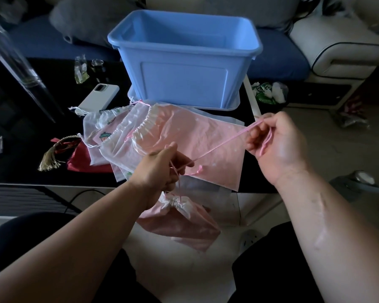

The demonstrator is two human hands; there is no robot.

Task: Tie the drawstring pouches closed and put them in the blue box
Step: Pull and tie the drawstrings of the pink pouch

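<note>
The cinched pink drawstring pouch (184,221), translucent and crinkled, hangs just below the left hand (160,169), which pinches its pink cord (223,145) near the neck, the cord running taut up and rightward to the right hand (278,145), also pinching it, with the blue box (184,84) beyond both.

Light blue box (184,68). Spotty pouch (201,138) pale pink, tiny white dots. Hanging pouch (184,224) same pink, whitish neck. Pink drawstring (223,143). See-through pouch (96,125) whitish, cartoon print. Red pouch (81,160), gold tassel (48,160). White phone (99,97). Black tabletop (13,132).
</note>
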